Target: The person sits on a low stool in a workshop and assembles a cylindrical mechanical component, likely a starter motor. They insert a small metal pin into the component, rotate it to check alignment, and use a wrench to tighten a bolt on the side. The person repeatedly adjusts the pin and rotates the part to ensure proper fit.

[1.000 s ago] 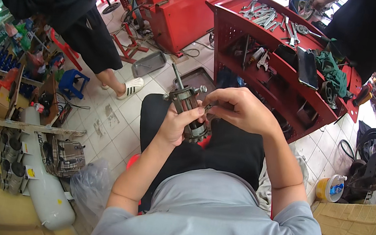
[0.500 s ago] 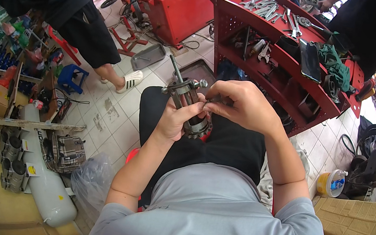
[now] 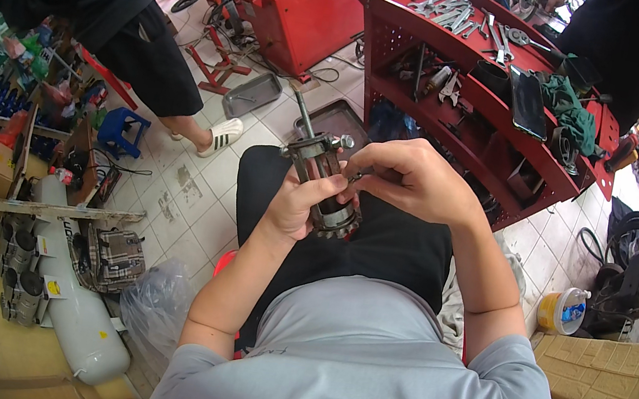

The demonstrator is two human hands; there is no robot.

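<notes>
Over there the left hand (image 3: 294,207) is wrapped round the metal assembly (image 3: 317,162); the right hand (image 3: 415,182) curls at its right side, whether pinching anything I can't tell.

Bright, soft-shadowed light over pale floor tiles (image 3: 198,217), white glare far right, black-cornered fisheye bending.

I find the left hand (image 3: 298,203) gripping a cylindrical metal assembly (image 3: 326,165) above the lap (image 3: 395,250), its rod (image 3: 303,114) pointing up and left. The right hand (image 3: 424,181) sits at the assembly's right side, fingers (image 3: 375,155) bent, contents indeterminate. I record wrenches (image 3: 452,15) lying on the red tool cart (image 3: 387,21).
</notes>
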